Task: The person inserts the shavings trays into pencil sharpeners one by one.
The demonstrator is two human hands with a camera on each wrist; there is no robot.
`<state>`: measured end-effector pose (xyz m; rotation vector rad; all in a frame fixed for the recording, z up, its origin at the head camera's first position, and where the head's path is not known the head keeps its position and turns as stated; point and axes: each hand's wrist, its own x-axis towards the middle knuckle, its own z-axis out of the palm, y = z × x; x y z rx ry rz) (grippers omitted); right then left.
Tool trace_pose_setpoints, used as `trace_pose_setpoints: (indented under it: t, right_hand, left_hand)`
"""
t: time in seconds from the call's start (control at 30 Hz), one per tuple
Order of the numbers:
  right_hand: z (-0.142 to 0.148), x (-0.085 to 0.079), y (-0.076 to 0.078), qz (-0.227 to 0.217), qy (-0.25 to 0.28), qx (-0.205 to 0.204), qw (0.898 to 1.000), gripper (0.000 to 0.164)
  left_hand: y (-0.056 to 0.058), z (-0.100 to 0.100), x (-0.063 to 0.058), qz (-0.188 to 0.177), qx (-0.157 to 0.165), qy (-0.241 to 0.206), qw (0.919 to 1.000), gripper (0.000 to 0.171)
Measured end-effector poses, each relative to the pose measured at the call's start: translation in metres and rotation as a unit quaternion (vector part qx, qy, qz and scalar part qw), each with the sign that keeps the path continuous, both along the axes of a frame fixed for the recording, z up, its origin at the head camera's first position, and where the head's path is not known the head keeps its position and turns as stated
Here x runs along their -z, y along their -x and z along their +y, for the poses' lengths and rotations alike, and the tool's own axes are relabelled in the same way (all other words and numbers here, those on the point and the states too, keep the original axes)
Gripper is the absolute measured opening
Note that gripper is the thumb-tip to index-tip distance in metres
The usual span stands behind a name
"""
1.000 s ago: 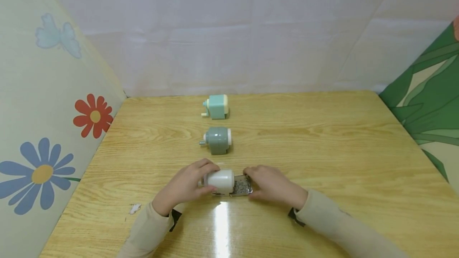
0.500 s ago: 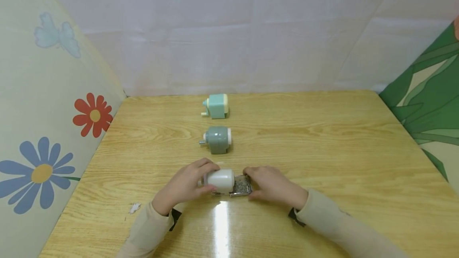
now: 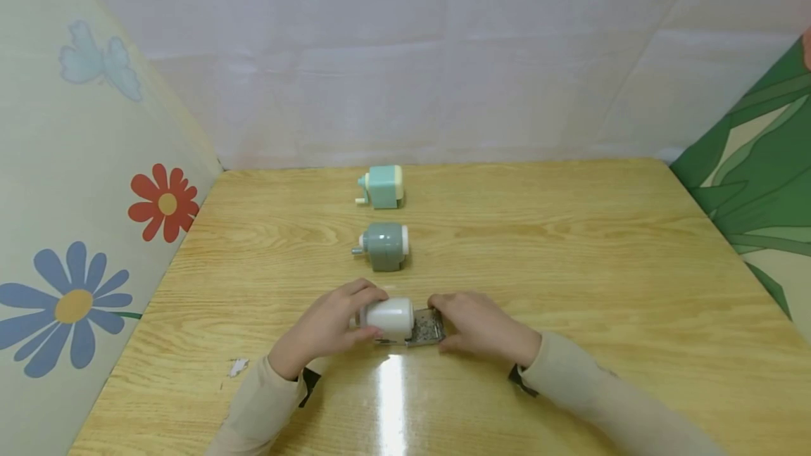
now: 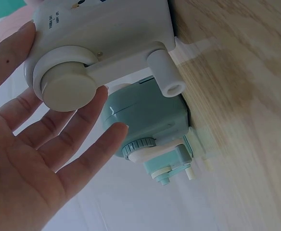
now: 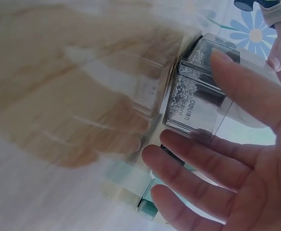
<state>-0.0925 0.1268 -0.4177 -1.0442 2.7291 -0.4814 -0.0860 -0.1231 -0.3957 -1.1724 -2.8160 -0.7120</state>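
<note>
A white crank pencil sharpener (image 3: 391, 317) lies on the table in the head view. My left hand (image 3: 329, 319) grips its crank end between thumb and fingers. Its crank handle (image 4: 165, 72) shows up close in the left wrist view. On the sharpener's other side, my right hand (image 3: 484, 329) pinches the clear shavings drawer (image 3: 427, 327) between thumb and fingers. The drawer is partly out of the sharpener. Dark pencil shavings (image 5: 183, 91) lie inside it, seen through its clear wall in the right wrist view.
Behind the hands stand a grey-green sharpener (image 3: 386, 247) and, farther back, a mint-green sharpener (image 3: 383, 187). A scrap-like white patch (image 3: 239, 367) is at the left on the wooden table (image 3: 570, 245). A white cloth (image 3: 405, 55) hangs behind; painted panels flank the table.
My right hand and the drawer have shifted very slightly left, towards the sharpener. The left hand and the other sharpeners look the same.
</note>
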Motion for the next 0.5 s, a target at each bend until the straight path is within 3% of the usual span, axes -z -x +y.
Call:
trace_pose_setpoints:
  t: [0.5]
  right_hand:
    - [0.0006,0.0024,0.0032,0.015,0.012,-0.005,1.000,0.059]
  left_hand:
    - [-0.0002,0.0007,-0.0016,-0.006,-0.001,0.001,1.0000,0.047]
